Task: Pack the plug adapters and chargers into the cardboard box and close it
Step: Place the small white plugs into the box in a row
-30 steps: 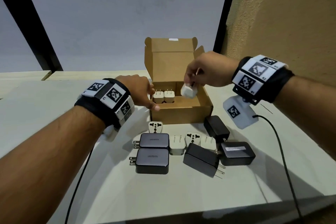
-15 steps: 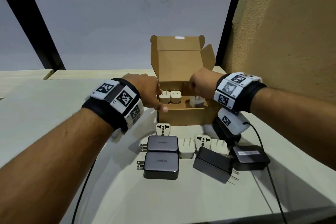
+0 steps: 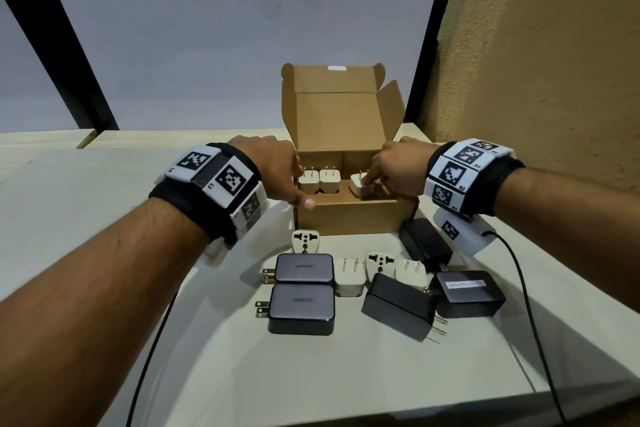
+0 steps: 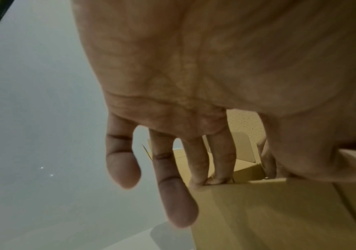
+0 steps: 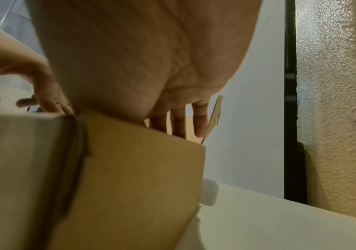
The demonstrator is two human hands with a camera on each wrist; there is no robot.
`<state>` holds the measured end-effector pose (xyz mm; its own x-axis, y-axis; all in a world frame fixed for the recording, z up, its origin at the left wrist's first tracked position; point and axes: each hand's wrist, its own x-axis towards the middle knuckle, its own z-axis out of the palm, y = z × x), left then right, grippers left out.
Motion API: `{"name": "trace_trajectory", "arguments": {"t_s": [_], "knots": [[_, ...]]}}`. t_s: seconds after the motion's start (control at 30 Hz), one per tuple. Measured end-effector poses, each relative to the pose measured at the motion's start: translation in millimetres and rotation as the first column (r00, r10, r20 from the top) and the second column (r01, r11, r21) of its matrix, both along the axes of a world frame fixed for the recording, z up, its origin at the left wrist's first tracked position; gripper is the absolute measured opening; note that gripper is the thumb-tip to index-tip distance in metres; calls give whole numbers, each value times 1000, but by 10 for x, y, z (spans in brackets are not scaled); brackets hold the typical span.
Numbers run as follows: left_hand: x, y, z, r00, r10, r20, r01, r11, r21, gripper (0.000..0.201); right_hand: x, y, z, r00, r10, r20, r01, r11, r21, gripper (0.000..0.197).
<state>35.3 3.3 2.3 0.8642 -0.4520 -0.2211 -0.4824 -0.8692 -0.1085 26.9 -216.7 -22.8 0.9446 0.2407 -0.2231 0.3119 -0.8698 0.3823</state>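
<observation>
Three white adapters [image 3: 328, 180] in cardboard box [image 3: 353, 217], third pinched by right hand [image 3: 394, 163], box corner gripped by left hand [image 3: 273, 168], four white adapters [image 3: 349, 276] and five dark chargers [image 3: 301, 314] left on table [image 3: 104, 204].

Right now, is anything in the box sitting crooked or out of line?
Yes. The third white charger, under the right hand, lies tilted, apart from the two upright white chargers standing side by side at the left of the cardboard box. The left hand grips the box's left corner.
</observation>
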Motion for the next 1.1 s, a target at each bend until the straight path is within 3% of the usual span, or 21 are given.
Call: {"name": "trace_trajectory", "arguments": {"t_s": [0.3, 0.73, 0.83, 0.93, 1.0, 1.1], "knots": [[13, 58, -13, 999, -15, -34, 12, 997, -80, 76, 101, 125, -39, 1000, 3, -9, -2, 997, 74, 46], [51, 56, -44, 999, 31, -30, -34, 993, -115, 79, 39, 210, 38, 1000, -17, -10, 17, 998, 53, 44], [65, 45, -58, 999, 37, -36, -41, 992, -120, 78, -225, 252, 169, 993, 68, 93, -85, 979, 187, 34], [75, 32, -62, 998, 40, -39, -44, 992, -118, 76, -563, 318, 253, 996, 88, 3, -82, 924, 373, 26], [69, 8, -45, 999, 35, -40, -38, 994, -100, 76, -698, 348, 255, 993, 100, -59, -70, 919, 389, 29], [58, -18, -10, 999, 27, -37, -30, 995, -94, 76, -724, 426, 254, 991, 136, 18, -132, 909, 396, 28]]}}
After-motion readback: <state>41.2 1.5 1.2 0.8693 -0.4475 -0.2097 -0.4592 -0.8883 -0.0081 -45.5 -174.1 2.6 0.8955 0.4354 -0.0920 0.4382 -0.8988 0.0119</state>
